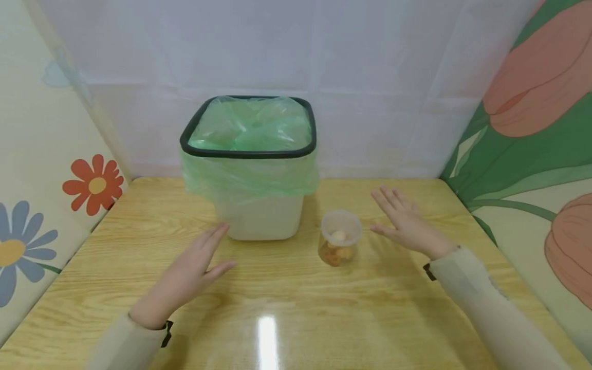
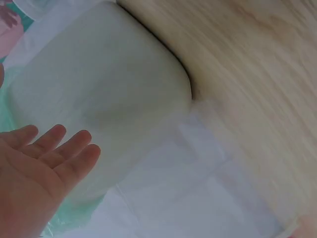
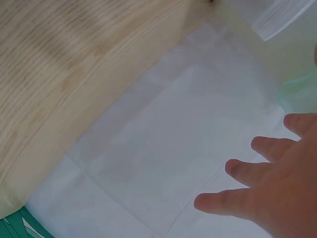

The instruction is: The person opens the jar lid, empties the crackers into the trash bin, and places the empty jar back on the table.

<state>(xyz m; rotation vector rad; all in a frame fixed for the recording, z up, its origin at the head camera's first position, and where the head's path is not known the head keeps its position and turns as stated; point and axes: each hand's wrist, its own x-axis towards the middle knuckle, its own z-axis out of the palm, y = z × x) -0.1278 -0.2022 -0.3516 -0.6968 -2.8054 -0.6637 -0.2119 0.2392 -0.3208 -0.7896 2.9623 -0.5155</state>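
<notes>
A pale bin [image 1: 259,216] with a black rim stands at the back of the wooden table, lined with a green translucent bag [image 1: 250,174] folded over its edge. To the bin's right is a clear plastic tub [image 1: 341,239] with orange-brown and pale pieces inside; what they are cannot be made out. My left hand [image 1: 185,277] is held before the bin's left side, fingers straight, thumb apart, holding nothing. My right hand [image 1: 409,226] hovers just right of the tub with fingers extended, not touching it. Each wrist view shows spread fingertips with nothing between them.
The wooden table [image 1: 296,293] reaches back to a white cloth backdrop [image 1: 379,103]. Flower-patterned panels flank it, with a red flower [image 1: 97,185] at left and large pink tulips [image 1: 541,77] at right. A light glare lies on the near tabletop.
</notes>
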